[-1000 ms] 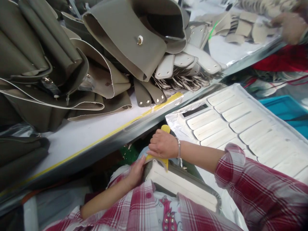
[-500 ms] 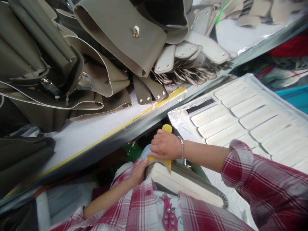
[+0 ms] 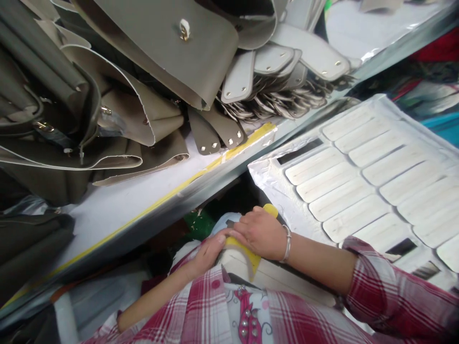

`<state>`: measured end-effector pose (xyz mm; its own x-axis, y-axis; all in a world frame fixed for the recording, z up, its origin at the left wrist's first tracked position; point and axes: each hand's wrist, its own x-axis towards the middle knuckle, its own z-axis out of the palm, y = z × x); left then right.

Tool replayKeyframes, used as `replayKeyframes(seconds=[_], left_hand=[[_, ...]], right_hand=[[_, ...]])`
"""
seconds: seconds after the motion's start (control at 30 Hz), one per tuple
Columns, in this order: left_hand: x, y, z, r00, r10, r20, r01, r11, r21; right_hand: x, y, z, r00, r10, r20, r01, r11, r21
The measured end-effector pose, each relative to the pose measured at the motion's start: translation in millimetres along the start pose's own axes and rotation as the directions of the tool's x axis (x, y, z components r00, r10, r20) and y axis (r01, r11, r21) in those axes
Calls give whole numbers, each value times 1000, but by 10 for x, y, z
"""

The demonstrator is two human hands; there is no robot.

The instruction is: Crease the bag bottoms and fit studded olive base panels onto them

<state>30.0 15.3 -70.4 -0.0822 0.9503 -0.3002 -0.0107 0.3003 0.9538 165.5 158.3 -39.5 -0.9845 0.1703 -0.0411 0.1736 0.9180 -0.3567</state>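
1. Head camera view, looking down across a white tabletop (image 3: 118, 210) that runs diagonally, its near edge lined with yellow tape (image 3: 247, 143).
2. At far left, dark folded bags (image 3: 32, 243) lie near the tabletop's edge. Above them, olive-grey faux-leather bag flaps (image 3: 154, 43) are piled up, one with a gold-coloured snap stud (image 3: 184, 29).
3. Next along are riveted strap tabs (image 3: 215, 131), pale strap pieces (image 3: 240, 76) and a heap of metal fittings (image 3: 276, 107), too small to make out.
4. Below the tabletop, at the person's front, lies a white panel with an olive edge (image 3: 279, 279). A curved yellow plastic piece (image 3: 244, 251) sits upright at its end.
5. The left hand (image 3: 208, 253) has its fingers together against the panel's end; how firmly it grips cannot be told.
6. The right hand (image 3: 260, 234), with a silver bracelet (image 3: 287, 243) at the wrist, is closed over the yellow plastic piece.
7. At right, a foil sheet (image 3: 265, 167) carries rows of white foam strips (image 3: 344, 198), with a teal bin (image 3: 444, 126) and red cloth (image 3: 439, 50) beyond.
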Motion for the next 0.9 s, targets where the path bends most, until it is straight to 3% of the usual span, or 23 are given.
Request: replayKeyframes(seconds=[0.2,0.37,0.53,0.6,0.73,0.83,0.9], left_hand=[[-43,145,-19,988,-90,124,98,994,-57],[-80,82,-112,968,-162,192,215,928,-303],[-9,-2,-209,960,-20,279,97,960,-264],[34,-1,-251,954,16,300,55,973,-225],[69,83,-412,942,10,335,3,999,-41],[-18,182,-560,972,-73,223,44,990,136],[-116,227,-600,951,-150,270,125,986,106]], right_hand=[[-273,-219,-46,982,182,43,-180,982,-49],[-348,-396,-75,940,327,93,-316,942,-117],[-423,-488,-151,916,395,77,-382,913,-143],[-509,-541,-221,880,471,60,-461,878,-128],[-786,-718,-393,736,674,70,-677,734,51],[-1030,-933,-477,711,696,105,-688,657,306],[-1166,-1118,-470,681,722,126,-679,557,478]])
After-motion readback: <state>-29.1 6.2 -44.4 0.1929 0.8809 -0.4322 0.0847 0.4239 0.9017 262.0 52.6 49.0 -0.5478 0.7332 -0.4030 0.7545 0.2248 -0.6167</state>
